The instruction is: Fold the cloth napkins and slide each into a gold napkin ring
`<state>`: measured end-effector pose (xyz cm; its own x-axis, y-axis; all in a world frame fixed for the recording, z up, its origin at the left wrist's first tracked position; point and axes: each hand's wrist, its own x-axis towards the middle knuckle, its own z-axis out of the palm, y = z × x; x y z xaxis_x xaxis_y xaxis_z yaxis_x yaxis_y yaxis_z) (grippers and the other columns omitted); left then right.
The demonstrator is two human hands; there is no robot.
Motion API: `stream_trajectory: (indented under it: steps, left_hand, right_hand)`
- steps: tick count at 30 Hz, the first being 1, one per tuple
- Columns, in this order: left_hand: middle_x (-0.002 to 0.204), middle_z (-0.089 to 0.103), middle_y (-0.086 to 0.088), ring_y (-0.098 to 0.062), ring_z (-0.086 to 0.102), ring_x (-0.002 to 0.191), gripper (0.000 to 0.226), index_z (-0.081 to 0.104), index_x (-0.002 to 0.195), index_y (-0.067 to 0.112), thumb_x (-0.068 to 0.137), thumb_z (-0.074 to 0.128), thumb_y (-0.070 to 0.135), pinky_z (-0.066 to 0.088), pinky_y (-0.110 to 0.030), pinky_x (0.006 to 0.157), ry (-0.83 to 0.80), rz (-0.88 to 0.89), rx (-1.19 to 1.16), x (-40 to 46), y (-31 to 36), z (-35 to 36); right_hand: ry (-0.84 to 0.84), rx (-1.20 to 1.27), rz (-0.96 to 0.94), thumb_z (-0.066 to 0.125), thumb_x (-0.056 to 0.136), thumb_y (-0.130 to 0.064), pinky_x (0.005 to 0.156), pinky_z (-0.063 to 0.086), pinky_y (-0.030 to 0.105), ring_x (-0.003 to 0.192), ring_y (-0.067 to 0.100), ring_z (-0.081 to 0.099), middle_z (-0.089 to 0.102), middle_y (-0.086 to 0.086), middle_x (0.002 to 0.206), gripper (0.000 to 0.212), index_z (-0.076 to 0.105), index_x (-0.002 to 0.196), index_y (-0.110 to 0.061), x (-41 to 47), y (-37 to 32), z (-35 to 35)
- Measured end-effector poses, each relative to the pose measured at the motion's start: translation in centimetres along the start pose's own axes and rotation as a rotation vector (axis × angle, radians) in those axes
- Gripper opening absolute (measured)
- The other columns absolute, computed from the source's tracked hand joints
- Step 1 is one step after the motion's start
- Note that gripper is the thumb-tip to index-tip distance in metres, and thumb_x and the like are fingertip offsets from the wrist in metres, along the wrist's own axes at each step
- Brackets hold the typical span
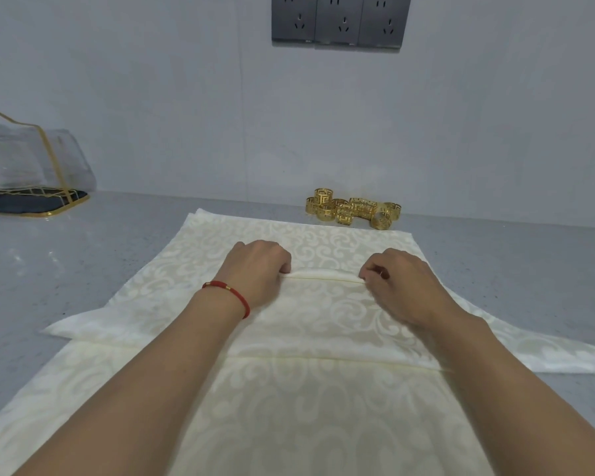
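Left hand (258, 269) and right hand (397, 283) each pinch the napkin (323, 304)'s hemmed edge mid-bench, soft, light, slippery-looking cloth best held at that hem.

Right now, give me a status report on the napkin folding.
Left hand and right hand both pinching the cream napkin's folded edge. Gold napkin rings piled beyond by the wall, none used. Nothing blocking.

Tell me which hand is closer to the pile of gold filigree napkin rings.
Right. The right hand sits just below the pile of gold filigree napkin rings; the left hand is farther off, down and to the left.
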<state>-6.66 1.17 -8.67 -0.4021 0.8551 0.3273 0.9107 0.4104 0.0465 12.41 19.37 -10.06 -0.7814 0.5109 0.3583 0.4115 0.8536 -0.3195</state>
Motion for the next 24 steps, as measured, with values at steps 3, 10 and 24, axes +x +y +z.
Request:
stream_trajectory:
  steps: [3, 10, 24]
  left_hand:
    - [0.102, 0.07, 0.005, -0.024, 0.063, 0.097, 0.029, 0.071, 0.107, 0.029, 0.096, 0.051, 0.012, 0.047, -0.032, 0.075, 0.018, -0.057, -0.099, -0.3, -0.5, 0.0]
    - [0.099, 0.056, -0.002, -0.025, 0.056, 0.093, 0.024, 0.072, 0.091, 0.015, 0.097, 0.049, 0.008, 0.052, -0.042, 0.078, -0.029, -0.049, -0.117, -0.4, -0.7, 0.6]
    - [0.097, 0.061, 0.011, -0.012, 0.059, 0.093, 0.042, 0.072, 0.103, 0.026, 0.083, 0.054, -0.006, 0.049, -0.028, 0.085, -0.176, 0.03, -0.192, -0.9, -1.4, -1.9]
  right_hand:
    - [-0.001, 0.019, -0.013, 0.058, 0.101, -0.021, 0.088, 0.05, 0.046, 0.089, 0.017, 0.059, 0.061, -0.012, 0.088, 0.019, 0.066, 0.117, -0.027, 0.0, 0.5, 0.2]
    - [-0.07, -0.083, -0.04, 0.062, 0.1, -0.02, 0.087, 0.035, 0.038, 0.102, 0.017, 0.054, 0.06, -0.011, 0.097, 0.009, 0.066, 0.098, -0.028, -0.1, -0.1, -0.6]
    - [-0.125, -0.063, -0.056, 0.061, 0.085, -0.015, 0.074, 0.041, 0.031, 0.087, 0.011, 0.055, 0.059, -0.013, 0.088, 0.018, 0.062, 0.09, -0.033, -1.1, -0.8, -1.9]
